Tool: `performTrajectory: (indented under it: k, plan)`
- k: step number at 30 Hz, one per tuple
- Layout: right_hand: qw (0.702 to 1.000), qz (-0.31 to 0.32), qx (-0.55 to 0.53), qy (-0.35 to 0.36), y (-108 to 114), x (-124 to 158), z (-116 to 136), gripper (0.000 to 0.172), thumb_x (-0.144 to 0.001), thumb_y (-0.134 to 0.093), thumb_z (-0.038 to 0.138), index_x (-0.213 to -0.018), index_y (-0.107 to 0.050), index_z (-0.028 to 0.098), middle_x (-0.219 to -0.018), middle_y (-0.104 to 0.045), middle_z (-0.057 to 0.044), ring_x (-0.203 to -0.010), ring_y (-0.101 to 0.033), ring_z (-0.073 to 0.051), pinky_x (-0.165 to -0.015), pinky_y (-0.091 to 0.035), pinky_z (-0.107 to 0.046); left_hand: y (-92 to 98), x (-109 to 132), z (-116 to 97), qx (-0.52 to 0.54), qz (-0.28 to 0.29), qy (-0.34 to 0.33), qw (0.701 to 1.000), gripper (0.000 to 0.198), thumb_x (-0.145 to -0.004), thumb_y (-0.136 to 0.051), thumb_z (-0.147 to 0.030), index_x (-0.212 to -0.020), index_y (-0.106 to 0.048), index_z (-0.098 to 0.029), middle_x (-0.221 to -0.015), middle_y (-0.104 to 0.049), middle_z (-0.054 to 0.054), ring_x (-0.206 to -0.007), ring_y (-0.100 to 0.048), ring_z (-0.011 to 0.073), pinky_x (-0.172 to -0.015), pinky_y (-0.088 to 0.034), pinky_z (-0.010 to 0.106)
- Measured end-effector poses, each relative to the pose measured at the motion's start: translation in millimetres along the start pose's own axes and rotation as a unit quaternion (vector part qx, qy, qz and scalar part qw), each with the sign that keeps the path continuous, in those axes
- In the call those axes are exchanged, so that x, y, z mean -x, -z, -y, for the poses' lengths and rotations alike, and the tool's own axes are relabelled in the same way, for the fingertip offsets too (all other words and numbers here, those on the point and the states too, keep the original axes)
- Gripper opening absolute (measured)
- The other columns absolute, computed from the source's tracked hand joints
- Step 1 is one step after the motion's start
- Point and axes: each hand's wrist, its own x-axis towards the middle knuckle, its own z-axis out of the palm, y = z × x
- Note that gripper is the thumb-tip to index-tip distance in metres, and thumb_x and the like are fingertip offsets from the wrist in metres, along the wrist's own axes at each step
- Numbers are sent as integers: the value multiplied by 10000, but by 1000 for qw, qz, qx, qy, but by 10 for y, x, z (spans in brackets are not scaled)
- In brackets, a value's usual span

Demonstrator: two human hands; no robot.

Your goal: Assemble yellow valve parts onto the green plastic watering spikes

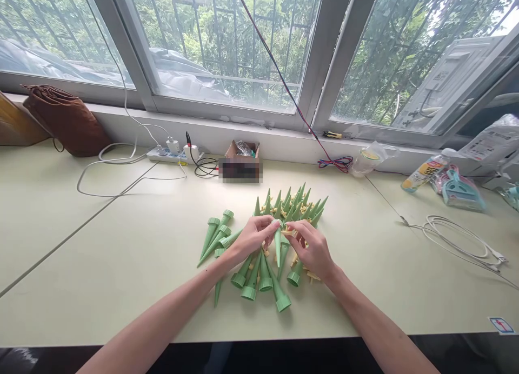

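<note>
Between finger and thumb, my left hand (258,234) grips a green plastic watering spike (277,248), its point hanging down. Close beside it, my right hand (310,247) pinches a small cream plastic valve (287,232) near the spike's upper end; whether the two touch I cannot tell. Loose green spikes (265,276) with wide ribbed caps lie below and between my hands, some cream valves (312,276) among them. To the left sits a smaller group of spikes (211,231). Behind my hands, many spikes with cream valves (290,204) stand point up in a cluster.
Along the window sill are a power strip (166,155) with cables, a small cardboard box (242,149) and a brown drawstring bag (67,120). A bottle (425,171), a blue-green dustpan (462,190) and a coiled white cable (458,239) lie on the table's right.
</note>
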Motion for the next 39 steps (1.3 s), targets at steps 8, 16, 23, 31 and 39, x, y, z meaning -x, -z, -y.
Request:
performTrajectory:
  k: [8, 16, 23, 31, 39]
  plan:
    - [999, -12, 32, 39, 0, 6, -24, 191, -976, -533, 171, -1139, -618, 220, -974, -667, -68, -598, -572, -126, -526, -495, -269, 5, -5, 13, 3, 11, 4, 1000, 424, -903, -568, -547, -809, -621, -137, -551, -476, -46, -476, -451, 89, -485, -417, 214]
    - [986, -2, 134, 103, 3, 13, -33, 219, -1022, -437, 169, -1174, -594, 181, -922, -685, -80, -687, -632, -145, -511, -452, -249, 16, 6, 39, -11, 21, 5, 1000, 398, -911, -569, -524, -818, -618, -140, -551, -495, -46, -485, -477, 92, -504, -417, 215]
    - [984, 43, 141, 96, 44, 13, -51, 239, -1028, -406, 164, -1174, -595, 161, -909, -684, -90, -674, -637, -155, -526, -453, -257, 14, 6, 75, -36, 35, -16, 999, 379, -907, -568, -523, -862, -608, -149, -565, -468, -48, -493, -450, 97, -467, -388, 209]
    - [983, 77, 146, 79, 51, 17, -79, 243, -1040, -367, 191, -1083, -605, 170, -834, -656, -60, -636, -597, -148, -530, -431, -252, 2, 31, 46, -59, 38, -41, 997, 319, -899, -594, -482, -905, -566, -165, -611, -485, -51, -497, -443, 89, -456, -368, 197]
    - [989, 88, 106, 61, 50, -2, -47, 257, -1042, -354, 216, -990, -602, 178, -791, -608, -50, -630, -544, -154, -556, -424, -262, 1, 35, 42, -79, 37, -47, 995, 331, -912, -567, -497, -955, -556, -170, -658, -484, -37, -518, -444, 93, -455, -367, 200]
